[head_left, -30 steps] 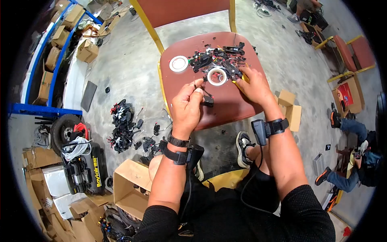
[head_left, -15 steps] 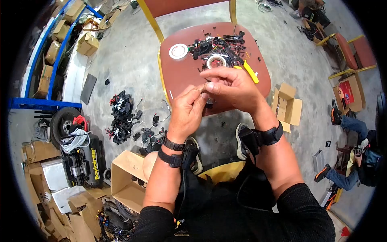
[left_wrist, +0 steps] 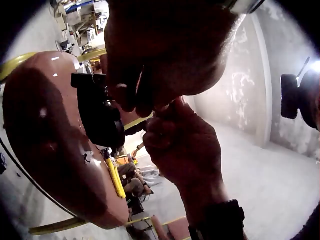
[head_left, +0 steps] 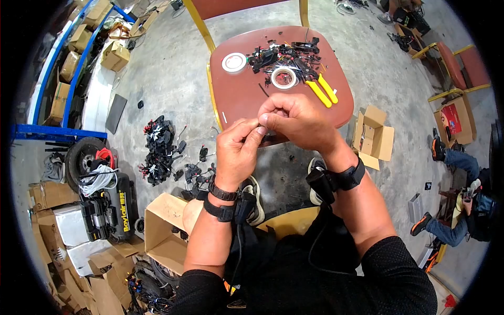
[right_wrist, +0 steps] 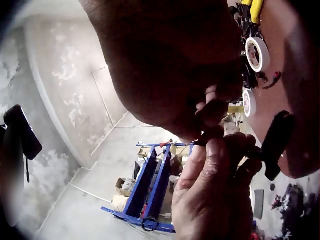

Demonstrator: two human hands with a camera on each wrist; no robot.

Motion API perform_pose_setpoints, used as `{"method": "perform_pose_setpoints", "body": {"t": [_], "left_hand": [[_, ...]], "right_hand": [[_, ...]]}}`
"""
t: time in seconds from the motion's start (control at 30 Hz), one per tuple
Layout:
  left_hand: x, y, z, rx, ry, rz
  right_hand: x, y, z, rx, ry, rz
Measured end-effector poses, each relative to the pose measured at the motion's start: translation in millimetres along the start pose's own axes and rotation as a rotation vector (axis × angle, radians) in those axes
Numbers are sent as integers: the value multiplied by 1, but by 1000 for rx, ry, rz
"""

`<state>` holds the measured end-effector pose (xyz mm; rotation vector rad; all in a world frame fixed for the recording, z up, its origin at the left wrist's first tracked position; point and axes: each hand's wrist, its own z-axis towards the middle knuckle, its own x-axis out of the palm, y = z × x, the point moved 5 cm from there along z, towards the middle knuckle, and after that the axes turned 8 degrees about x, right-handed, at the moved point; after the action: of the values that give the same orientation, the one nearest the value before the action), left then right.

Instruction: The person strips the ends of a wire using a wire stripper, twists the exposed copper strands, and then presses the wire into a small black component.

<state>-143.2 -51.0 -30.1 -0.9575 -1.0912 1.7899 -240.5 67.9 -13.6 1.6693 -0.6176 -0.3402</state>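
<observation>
Both hands meet fingertip to fingertip above the front edge of the red chair seat (head_left: 239,102). My left hand (head_left: 239,149) pinches a small thing hidden between the fingers. My right hand (head_left: 302,121) has thumb and forefinger pressed together at the same spot. A dark part (left_wrist: 97,112) with a short cable hangs beneath the hands; the right wrist view shows the black part (right_wrist: 279,142) beside the left fingers. Yellow-handled pliers (head_left: 322,92) lie on the seat beyond, beside a white tape roll (head_left: 284,77). Another white roll (head_left: 234,62) lies at the left.
Black parts (head_left: 268,56) are heaped at the seat's back. More black parts (head_left: 159,152) lie on the floor at left. An open carton (head_left: 168,226) stands near the left knee, another small box (head_left: 374,137) right of the chair. A person (head_left: 462,199) is at far right.
My right hand has let go of the yellow-handled pliers, leaving them on the seat, and moved left and nearer to meet my left hand. The dark part has risen off the seat with the hands.
</observation>
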Motion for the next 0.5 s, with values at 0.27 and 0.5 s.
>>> {"method": "perform_pose_setpoints", "body": {"t": [0.27, 0.5], "left_hand": [[-7, -5, 2, 26, -31, 5], [-15, 3, 5, 43, -145, 92]], "right_hand": [[-17, -4, 8, -180, -122, -273], [-21, -6, 10, -160, -232, -107]]}}
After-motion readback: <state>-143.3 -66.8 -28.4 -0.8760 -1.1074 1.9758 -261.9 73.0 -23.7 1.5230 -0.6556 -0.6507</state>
